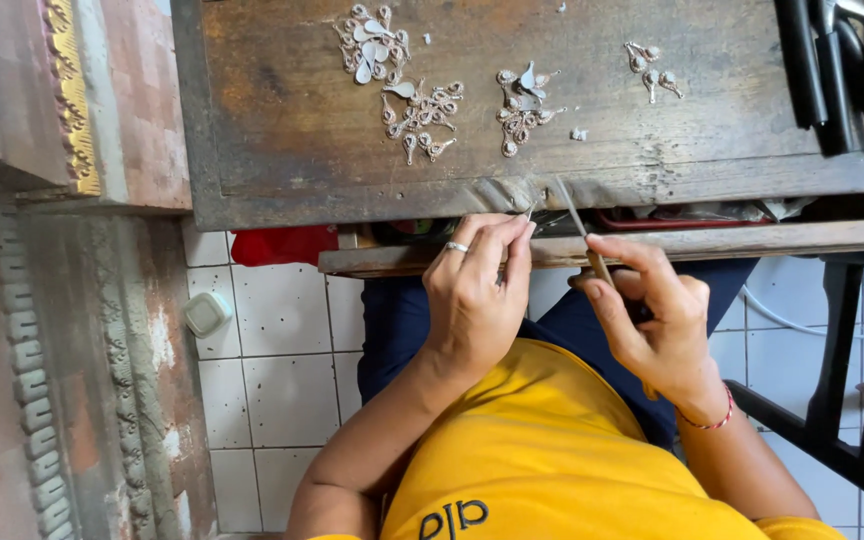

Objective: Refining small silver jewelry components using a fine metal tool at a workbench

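So the whole thing here comes down to how the file [580,228] sits against the little piece. The right hand [652,320] is closed around the file's handle end, and the thin blade runs up and away from that hand, slanting toward the left hand [477,290] and the edge of the bench [282,130]. Its long axis is basically a diagonal from the right palm up to the bench lip.

The left hand is pinched shut, thumb and fingertips pressed together at the bench edge, holding something tiny and silvery. Honestly it's too small to say exactly what, but it pokes out just past the fingertips, right beside the file's upper part. Can't tell if they're actually touching. There's a ring [457,247] on that hand.

So the piece is at the left fingertips, and the file comes in from its right side. Left hand is the nearer one, obviously, since it's holding it.

Beyond both hands, up on the bench top, are little heaps of silver ornaments [422,100], well apart from the fingers.
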